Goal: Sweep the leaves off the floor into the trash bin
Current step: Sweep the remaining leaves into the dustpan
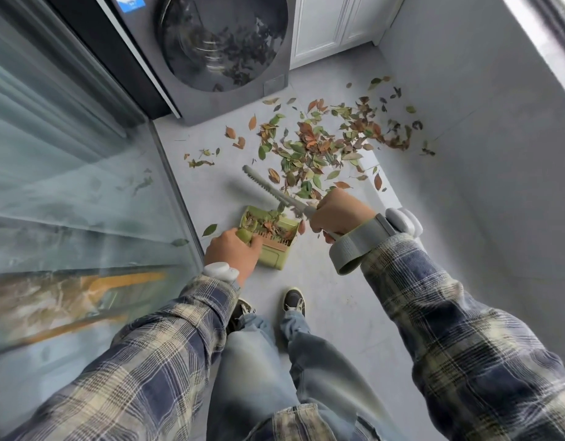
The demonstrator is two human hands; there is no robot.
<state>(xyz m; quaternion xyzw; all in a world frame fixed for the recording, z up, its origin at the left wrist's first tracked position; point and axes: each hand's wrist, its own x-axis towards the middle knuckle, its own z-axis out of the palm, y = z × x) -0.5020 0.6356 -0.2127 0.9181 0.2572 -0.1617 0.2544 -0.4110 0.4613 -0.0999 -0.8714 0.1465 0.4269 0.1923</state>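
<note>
Head view, big to small.

Floor point(338, 297): smooth grey tile between a glass door point(83, 186), a washing machine point(223, 103) and a wall. No trash bin in frame, can't say where it is.

Leaves point(309, 148): main pile sits on the tile in front of the washer, spreading right up to the wall. Strays are scattered left toward the door, and one single leaf point(209, 229) lies just beside the pan. Mixed green and brown, flat to curled. My read: near weightless, dry ones brittle, so they'll slide easily on tile but scatter or fly with a fast stroke. Short, low strokes.

Dustpan point(276, 256): green, rigid-looking plastic, lying on the floor with its mouth toward the pile. A partial load point(265, 222) is already in it. Light even when loaded, I'd guess. Take it by the handle stub and keep it level in the carry, or the load spills out of the mouth.

Brush point(265, 183): grey, stiff, toothed along one edge, its far end held over the tile by the near edge of the pile.

Hands: apart, one tool each. Left hand point(233, 253) is wrapped round the pan handle. Right hand point(341, 214) is fisted on the brush handle, just right of the pan.
</note>
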